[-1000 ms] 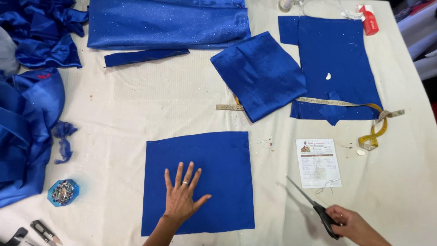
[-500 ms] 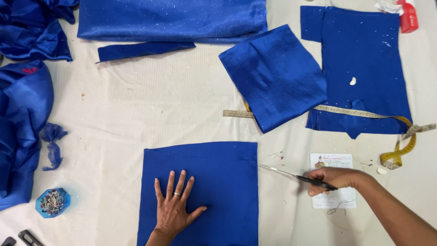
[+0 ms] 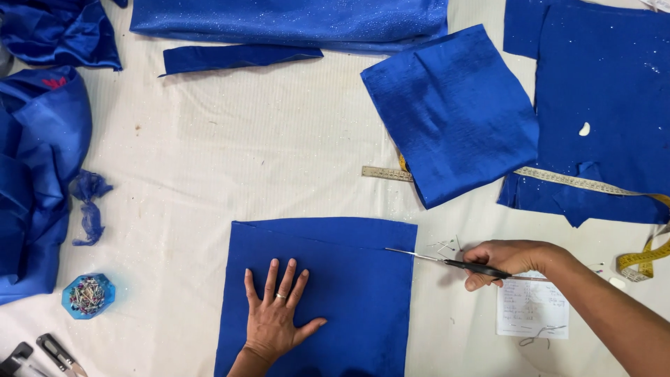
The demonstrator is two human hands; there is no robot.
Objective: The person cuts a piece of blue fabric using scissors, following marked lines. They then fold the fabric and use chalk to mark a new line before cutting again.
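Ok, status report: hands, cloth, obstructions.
Left hand flat on blue cloth. Right hand holds scissors, blades at cloth's right edge. Loose pins beside blades.

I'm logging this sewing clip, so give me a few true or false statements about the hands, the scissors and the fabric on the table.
1. The left hand lies flat, fingers spread, on the blue fabric square. True.
2. The right hand holds a tape measure. False: it holds black-handled scissors.
3. The scissor blades reach the square's right edge near its top. True.
4. The pin container sits right of the square. False: it sits to its left.
5. A yellow tape measure lies by the right edge of the table. True.
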